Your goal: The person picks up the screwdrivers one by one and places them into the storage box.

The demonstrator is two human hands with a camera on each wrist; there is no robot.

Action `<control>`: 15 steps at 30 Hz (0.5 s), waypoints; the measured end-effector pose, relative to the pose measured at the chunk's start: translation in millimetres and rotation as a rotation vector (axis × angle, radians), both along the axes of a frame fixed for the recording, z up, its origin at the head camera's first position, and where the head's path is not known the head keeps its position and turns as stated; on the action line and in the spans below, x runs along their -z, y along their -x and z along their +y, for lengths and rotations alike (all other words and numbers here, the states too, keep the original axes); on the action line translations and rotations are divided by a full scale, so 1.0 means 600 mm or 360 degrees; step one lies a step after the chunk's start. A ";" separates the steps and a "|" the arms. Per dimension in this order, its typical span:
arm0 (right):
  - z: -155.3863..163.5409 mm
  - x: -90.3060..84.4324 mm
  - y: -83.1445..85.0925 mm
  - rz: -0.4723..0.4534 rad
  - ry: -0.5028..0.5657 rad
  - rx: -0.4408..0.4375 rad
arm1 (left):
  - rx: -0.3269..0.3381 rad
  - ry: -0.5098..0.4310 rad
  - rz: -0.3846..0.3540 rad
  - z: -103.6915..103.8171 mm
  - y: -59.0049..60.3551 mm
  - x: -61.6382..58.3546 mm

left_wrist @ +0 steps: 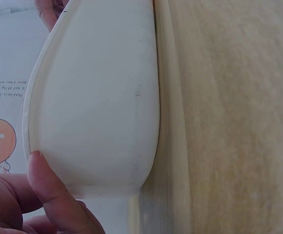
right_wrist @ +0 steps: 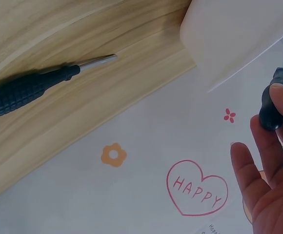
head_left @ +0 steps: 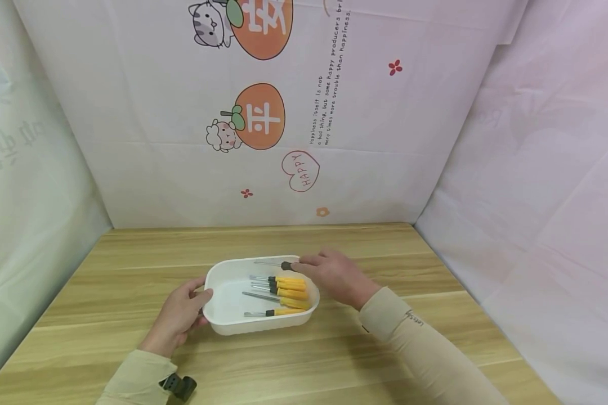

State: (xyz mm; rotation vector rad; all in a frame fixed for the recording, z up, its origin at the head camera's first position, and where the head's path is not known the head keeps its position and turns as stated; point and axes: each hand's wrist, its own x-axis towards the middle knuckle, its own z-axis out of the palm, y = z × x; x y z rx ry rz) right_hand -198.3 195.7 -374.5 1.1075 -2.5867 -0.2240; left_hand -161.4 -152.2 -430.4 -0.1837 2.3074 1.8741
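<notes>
My left hand (head_left: 179,312) grips the left end of a white plastic basin (head_left: 228,322), its thumb at the rim. Inside the basin several yellow-handled screwdrivers (head_left: 290,293) lie with their metal shafts pointing left. Over the basin's far right edge, my right hand (head_left: 336,275) pinches a black-handled screwdriver (right_wrist: 272,105) between thumb and finger. Its thin shaft points left in the head view. A second black-handled screwdriver (right_wrist: 31,90) lies on the table in the right wrist view, and the right arm and hand hide it from the head camera.
The basin stands on a wood-grain table (head_left: 263,371). A printed white cloth (head_left: 365,169) hangs at the back, and white cloth walls (head_left: 552,225) close off both sides. Something black (head_left: 178,387) is strapped at the left sleeve.
</notes>
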 end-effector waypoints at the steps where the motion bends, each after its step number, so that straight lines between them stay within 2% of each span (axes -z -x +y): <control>1: -0.003 0.000 -0.001 -0.0022 -0.0011 0.0012 | 0.0000 0.0000 -0.0001 0.000 0.000 0.000; 8: -0.021 -0.004 -0.005 -0.0132 -0.0154 0.0086 | -0.0008 -0.0002 -0.0011 0.000 0.000 0.000; 15: -0.031 0.000 -0.006 -0.0161 -0.0184 0.0045 | -0.0010 -0.0014 0.0001 0.001 0.001 -0.001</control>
